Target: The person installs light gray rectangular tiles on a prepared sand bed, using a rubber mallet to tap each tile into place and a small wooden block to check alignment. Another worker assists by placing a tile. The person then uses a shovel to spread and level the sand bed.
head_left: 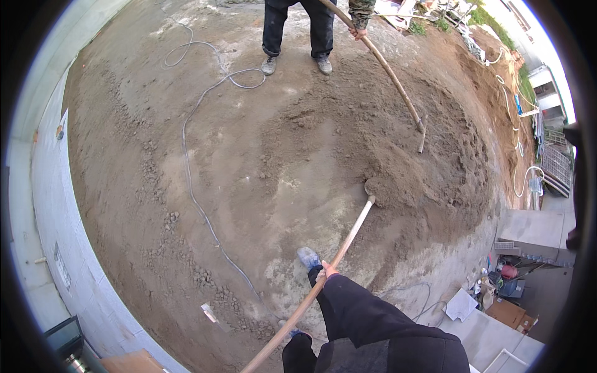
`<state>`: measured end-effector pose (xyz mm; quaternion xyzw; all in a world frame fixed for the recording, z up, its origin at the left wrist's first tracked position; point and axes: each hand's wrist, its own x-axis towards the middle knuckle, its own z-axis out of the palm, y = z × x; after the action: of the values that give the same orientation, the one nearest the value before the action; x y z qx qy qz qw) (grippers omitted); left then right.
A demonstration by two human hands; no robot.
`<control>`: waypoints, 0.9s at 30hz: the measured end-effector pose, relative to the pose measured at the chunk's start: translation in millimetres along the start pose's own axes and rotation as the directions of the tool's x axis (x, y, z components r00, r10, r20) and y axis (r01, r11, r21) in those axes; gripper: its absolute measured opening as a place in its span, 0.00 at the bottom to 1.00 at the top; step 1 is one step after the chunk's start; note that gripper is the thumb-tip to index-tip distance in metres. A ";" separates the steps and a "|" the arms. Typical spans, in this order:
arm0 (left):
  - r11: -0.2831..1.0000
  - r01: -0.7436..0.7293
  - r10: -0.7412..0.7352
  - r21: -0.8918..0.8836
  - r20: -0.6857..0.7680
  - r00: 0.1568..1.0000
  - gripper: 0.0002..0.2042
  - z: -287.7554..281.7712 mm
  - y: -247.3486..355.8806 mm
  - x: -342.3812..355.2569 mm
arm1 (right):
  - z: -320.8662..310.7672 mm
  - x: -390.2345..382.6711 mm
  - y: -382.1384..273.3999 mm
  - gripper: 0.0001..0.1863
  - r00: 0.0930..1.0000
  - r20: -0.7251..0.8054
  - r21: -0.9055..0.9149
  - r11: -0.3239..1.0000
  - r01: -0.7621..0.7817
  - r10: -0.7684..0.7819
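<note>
My right hand (pixel 326 270), in a dark sleeve, is closed around the long wooden handle of a shovel (pixel 349 236). The handle runs from the lower edge up and right to the soil heap. Its dark blade (pixel 368 187) is partly sunk into the near left edge of the heap of loose brown soil (pixel 429 174). My left hand is out of the picture. Across from me a co-worker's hand (pixel 357 33) grips another long wooden-handled tool (pixel 395 79), whose head, seen edge-on, rests on the heap.
A grey cable (pixel 186 149) snakes over the dirt ground, left of my feet. The co-worker's shoes (pixel 297 65) stand at the far side. A pale wall (pixel 53 186) curves along the left. Cardboard boxes (pixel 505 313) and clutter lie at the lower right, hoses (pixel 519 149) farther up.
</note>
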<state>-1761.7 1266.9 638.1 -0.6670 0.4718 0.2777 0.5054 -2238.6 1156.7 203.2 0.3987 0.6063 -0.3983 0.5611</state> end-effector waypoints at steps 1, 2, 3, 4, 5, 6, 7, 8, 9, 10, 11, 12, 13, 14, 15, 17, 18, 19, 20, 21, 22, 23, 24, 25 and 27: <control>0.999 0.017 -0.017 -0.037 -0.006 1.000 0.08 16.9 -12.3 -3.2 | -8.1 1.2 14.9 0.25 0.999 0.032 -0.020 1.000 -0.012 0.012; 0.996 0.036 -0.037 -0.080 -0.012 0.999 0.08 31.5 -26.5 0.5 | -14.0 3.7 28.3 0.25 1.000 0.013 -0.051 0.999 -0.009 0.010; 0.988 0.067 -0.070 -0.140 -0.020 0.997 0.08 47.8 -37.7 5.6 | -20.8 5.8 40.1 0.25 1.000 -0.031 -0.101 0.995 -0.004 0.000; 0.996 0.014 -0.022 -0.084 -0.091 0.996 0.08 62.3 -49.7 17.8 | -27.1 8.1 49.9 0.25 0.998 -0.041 -0.168 0.985 0.050 -0.057; 0.999 0.001 -0.007 -0.039 -0.144 0.990 0.08 78.2 -64.7 25.4 | -37.0 7.6 58.4 0.25 0.999 -0.028 -0.042 0.999 -0.029 0.027; 1.000 0.024 -0.025 -0.003 -0.102 0.995 0.09 106.1 -72.2 4.6 | -44.4 9.0 64.7 0.25 0.993 -0.115 -0.157 0.987 -0.022 0.004; 0.999 0.015 -0.021 -0.047 -0.137 0.990 0.08 128.1 -80.9 -4.9 | -54.6 8.3 68.9 0.28 0.994 -0.089 -0.345 0.935 -0.085 0.058; 0.998 0.012 -0.020 -0.068 -0.118 0.993 0.07 148.5 -90.2 -15.5 | -62.7 8.0 74.1 0.35 0.983 0.004 -0.637 0.758 -0.138 0.182; 0.998 0.012 -0.018 -0.065 -0.084 0.996 0.08 166.7 -98.8 -25.9 | -72.2 6.4 80.6 0.35 0.998 -0.042 -0.752 0.656 -0.058 0.040; 0.996 0.028 -0.033 -0.089 -0.061 0.998 0.09 184.1 -105.8 -37.5 | -77.4 6.0 86.6 0.35 0.999 -0.026 -0.791 0.611 -0.034 0.023; 0.996 0.024 -0.030 -0.091 -0.062 0.998 0.09 199.9 -115.7 -48.7 | -85.7 3.1 98.3 0.33 0.991 -0.062 -0.727 0.685 0.036 -0.118; 0.991 0.042 -0.049 -0.128 -0.055 0.997 0.09 216.8 -124.8 -62.4 | -88.0 1.8 110.7 0.29 0.989 -0.064 -0.638 0.768 0.062 -0.133; 0.986 0.057 -0.066 -0.155 -0.054 0.996 0.10 234.5 -132.7 -77.5 | -92.7 -2.2 127.7 0.25 0.979 -0.137 -0.554 0.831 0.049 -0.149; 0.979 0.084 -0.093 -0.188 -0.039 0.995 0.10 253.5 -138.9 -92.4 | -96.3 -6.2 141.3 0.24 0.970 -0.150 -0.617 0.784 0.060 -0.192; 0.967 0.092 -0.111 -0.238 -0.070 0.991 0.09 274.7 -147.1 -106.7 | -96.9 -9.3 157.6 0.25 0.968 -0.175 -0.625 0.780 0.031 -0.179; 0.941 0.106 -0.153 -0.321 -0.124 0.980 0.08 321.7 -162.4 -132.3 | -99.4 -14.8 189.5 0.26 0.969 -0.134 -0.665 0.744 0.069 -0.210; 0.934 0.112 -0.192 -0.339 -0.213 0.958 0.07 346.9 -171.1 -140.1 | -95.7 -15.5 206.5 0.26 0.986 -0.108 -0.675 0.738 0.018 -0.124; 0.926 0.127 -0.238 -0.357 -0.287 0.928 0.07 374.3 -177.6 -149.0 | -93.8 -16.9 223.7 0.26 0.987 -0.115 -0.702 0.712 -0.003 -0.109; 0.915 0.148 -0.282 -0.376 -0.331 0.900 0.07 403.0 -181.6 -158.0 | -91.1 -18.2 242.7 0.27 0.978 -0.136 -0.746 0.666 0.004 -0.158; 0.900 0.157 -0.330 -0.407 -0.398 0.856 0.07 431.3 -188.1 -165.9 | -89.0 -20.7 264.0 0.27 0.985 -0.101 -0.754 0.657 0.014 -0.137; 0.885 0.171 -0.375 -0.433 -0.445 0.813 0.06 457.6 -198.0 -169.5 | -82.9 -22.6 290.4 0.27 0.982 -0.073 -0.771 0.635 0.054 -0.172; 0.869 0.187 -0.416 -0.459 -0.471 0.777 0.07 484.5 -203.7 -175.7 | -81.8 -27.3 315.0 0.27 0.976 -0.048 -0.787 0.610 0.093 -0.211; 0.830 0.218 -0.473 -0.513 -0.441 0.763 0.07 510.1 -206.3 -184.8 | -76.9 -33.9 338.7 0.28 0.976 -0.045 -0.853 0.516 0.074 -0.213; 0.805 0.242 -0.516 -0.541 -0.437 0.737 0.08 533.4 -204.2 -197.6 | -76.6 -41.7 363.9 0.27 0.979 -0.040 -0.857 0.511 0.069 -0.200; 0.764 0.305 -0.595 -0.568 -0.438 0.674 0.08 575.8 -208.2 -223.2 | -75.1 -55.6 418.3 0.27 0.977 -0.004 -0.873 0.477 0.101 -0.215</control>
<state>-1600.2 1892.9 720.2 -0.9141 0.3426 0.0171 0.2162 -1873.8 1377.2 247.8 0.0263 0.7887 -0.0655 0.6107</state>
